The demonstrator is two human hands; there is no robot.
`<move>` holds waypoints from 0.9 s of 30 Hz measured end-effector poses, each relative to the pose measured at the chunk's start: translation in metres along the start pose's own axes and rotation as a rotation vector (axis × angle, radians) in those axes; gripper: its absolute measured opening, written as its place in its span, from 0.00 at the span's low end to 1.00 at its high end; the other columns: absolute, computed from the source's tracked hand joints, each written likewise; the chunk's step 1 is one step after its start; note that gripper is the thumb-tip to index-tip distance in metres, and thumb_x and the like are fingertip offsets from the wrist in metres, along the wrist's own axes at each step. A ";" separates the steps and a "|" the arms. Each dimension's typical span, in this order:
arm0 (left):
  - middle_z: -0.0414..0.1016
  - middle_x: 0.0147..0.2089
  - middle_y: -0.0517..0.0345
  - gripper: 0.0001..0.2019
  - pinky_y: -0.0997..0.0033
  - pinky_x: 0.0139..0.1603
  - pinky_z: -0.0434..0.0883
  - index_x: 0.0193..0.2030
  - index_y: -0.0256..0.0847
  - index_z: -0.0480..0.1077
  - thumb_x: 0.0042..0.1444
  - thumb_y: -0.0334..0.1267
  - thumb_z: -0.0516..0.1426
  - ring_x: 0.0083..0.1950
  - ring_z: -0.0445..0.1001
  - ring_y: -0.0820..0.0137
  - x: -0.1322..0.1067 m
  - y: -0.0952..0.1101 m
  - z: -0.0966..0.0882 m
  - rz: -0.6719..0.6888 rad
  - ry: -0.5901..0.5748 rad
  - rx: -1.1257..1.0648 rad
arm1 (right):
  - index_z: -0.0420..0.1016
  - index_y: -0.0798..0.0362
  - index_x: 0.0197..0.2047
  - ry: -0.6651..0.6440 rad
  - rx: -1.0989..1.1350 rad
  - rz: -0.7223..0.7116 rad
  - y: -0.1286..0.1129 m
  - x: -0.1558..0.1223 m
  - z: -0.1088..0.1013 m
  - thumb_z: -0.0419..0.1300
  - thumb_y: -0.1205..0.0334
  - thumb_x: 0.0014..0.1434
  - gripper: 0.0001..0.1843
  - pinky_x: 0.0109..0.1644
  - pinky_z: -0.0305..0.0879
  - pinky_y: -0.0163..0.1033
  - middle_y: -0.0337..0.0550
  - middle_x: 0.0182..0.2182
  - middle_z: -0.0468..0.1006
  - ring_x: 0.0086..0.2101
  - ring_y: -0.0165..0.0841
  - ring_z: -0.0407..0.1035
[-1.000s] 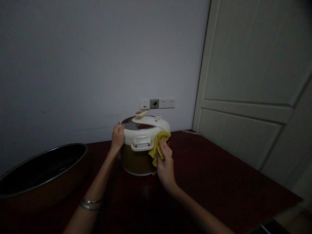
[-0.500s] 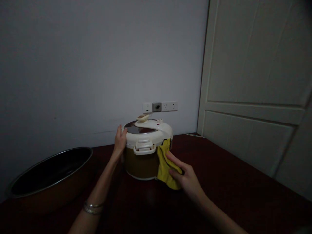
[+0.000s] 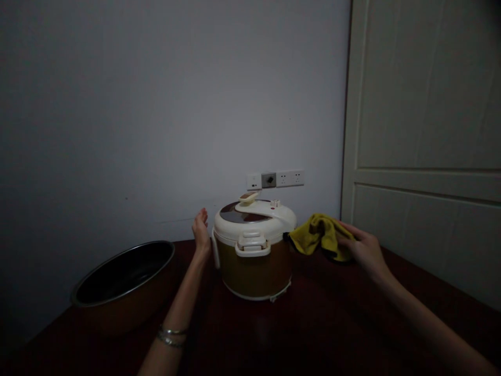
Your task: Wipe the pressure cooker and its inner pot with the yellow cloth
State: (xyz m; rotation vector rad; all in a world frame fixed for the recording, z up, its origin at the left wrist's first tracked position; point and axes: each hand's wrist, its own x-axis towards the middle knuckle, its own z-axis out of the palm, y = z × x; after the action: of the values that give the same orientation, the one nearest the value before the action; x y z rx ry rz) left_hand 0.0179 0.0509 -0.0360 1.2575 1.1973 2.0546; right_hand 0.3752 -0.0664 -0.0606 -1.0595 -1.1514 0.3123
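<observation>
A cream-lidded, mustard-bodied electric cooker [image 3: 254, 250] stands on the dark red table [image 3: 321, 318] near the wall. My left hand [image 3: 201, 231] is raised just left of the cooker's lid, fingers stretched upward and apart from it, holding nothing. My right hand [image 3: 362, 249] is out to the right of the cooker, fingers closed on a yellow cloth [image 3: 319, 236] that hangs between the hand and the cooker's side. A bracelet sits on my left wrist.
A large dark metal basin [image 3: 123, 279] rests on the table to the left. A white socket strip [image 3: 275, 179] is on the wall behind the cooker. A pale panelled door [image 3: 426, 146] fills the right side.
My right hand has carried the yellow cloth from the cooker's front up and out to its right. My left hand has come off the lid's edge and opened. The view shifted left.
</observation>
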 end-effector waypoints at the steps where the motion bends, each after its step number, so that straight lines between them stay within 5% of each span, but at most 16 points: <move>1: 0.66 0.59 0.43 0.26 0.61 0.57 0.63 0.55 0.36 0.65 0.58 0.46 0.40 0.58 0.67 0.65 0.001 0.003 -0.002 0.014 0.012 -0.005 | 0.80 0.52 0.40 -0.020 -0.006 0.018 -0.005 -0.007 0.001 0.60 0.64 0.42 0.19 0.33 0.73 0.39 0.43 0.32 0.81 0.31 0.40 0.76; 9: 0.74 0.48 0.45 0.18 0.59 0.54 0.64 0.42 0.35 0.73 0.50 0.44 0.51 0.53 0.70 0.61 -0.014 0.027 0.001 0.210 -0.058 0.019 | 0.81 0.50 0.36 -0.268 -0.006 -0.020 -0.027 -0.085 0.008 0.57 0.66 0.42 0.17 0.46 0.70 0.42 0.44 0.40 0.80 0.42 0.40 0.73; 19: 0.71 0.53 0.47 0.21 0.57 0.58 0.60 0.46 0.39 0.71 0.48 0.49 0.58 0.56 0.67 0.60 -0.034 0.035 0.014 0.434 -0.411 0.371 | 0.80 0.49 0.29 -0.183 0.009 -0.071 -0.037 -0.100 -0.009 0.57 0.65 0.44 0.11 0.41 0.71 0.39 0.45 0.34 0.80 0.37 0.39 0.74; 27: 0.68 0.56 0.43 0.19 0.53 0.59 0.59 0.45 0.38 0.71 0.51 0.48 0.56 0.59 0.64 0.58 -0.037 0.036 0.017 0.567 -0.356 0.448 | 0.81 0.47 0.31 -0.277 -0.021 -0.063 -0.042 -0.115 -0.035 0.56 0.67 0.46 0.13 0.43 0.70 0.38 0.45 0.36 0.79 0.40 0.39 0.73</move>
State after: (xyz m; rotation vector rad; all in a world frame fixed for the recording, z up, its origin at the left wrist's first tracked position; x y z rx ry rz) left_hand 0.0535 0.0125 -0.0197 2.2855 1.2660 1.8279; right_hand 0.3436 -0.1851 -0.0946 -1.0174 -1.4358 0.4073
